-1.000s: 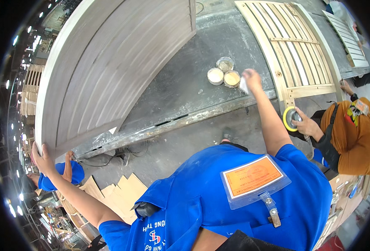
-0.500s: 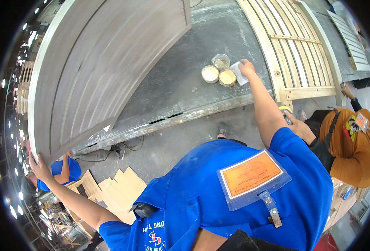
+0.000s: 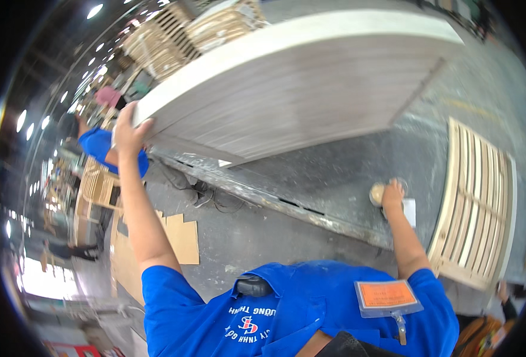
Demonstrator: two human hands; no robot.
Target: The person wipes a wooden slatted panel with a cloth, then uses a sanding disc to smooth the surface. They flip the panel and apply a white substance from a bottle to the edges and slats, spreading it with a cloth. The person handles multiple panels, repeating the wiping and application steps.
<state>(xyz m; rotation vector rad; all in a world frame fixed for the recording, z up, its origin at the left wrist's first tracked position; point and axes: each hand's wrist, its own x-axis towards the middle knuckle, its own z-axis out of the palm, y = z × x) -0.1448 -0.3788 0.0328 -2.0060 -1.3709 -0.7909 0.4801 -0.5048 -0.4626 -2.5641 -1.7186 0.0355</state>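
Note:
A big grey-white slatted wood panel (image 3: 310,89) stands tilted on edge across the top of the view. My left hand (image 3: 131,132) grips its near left corner, thumb on the face and fingers round the edge. On the grey work table (image 3: 310,178) my right hand (image 3: 393,195) reaches down over a cluster of small round tubs, its fingers curled and blurred. One tub of cream-coloured filler (image 3: 377,194) shows at its left; the hand partly covers the others. Whatever its fingertips hold is hidden. A white sheet (image 3: 410,212) lies beside the wrist.
A pale slatted wood frame (image 3: 474,202) rests to the right, with another person's hand (image 3: 503,291) near its lower end. A person in blue (image 3: 99,146) works at the left. Cardboard sheets (image 3: 182,238) and cables (image 3: 200,190) lie on the floor.
The view has swung left. The panel is now tilted across the top. My right hand has let go of the white sheet and moved onto the tubs; my left still holds the panel.

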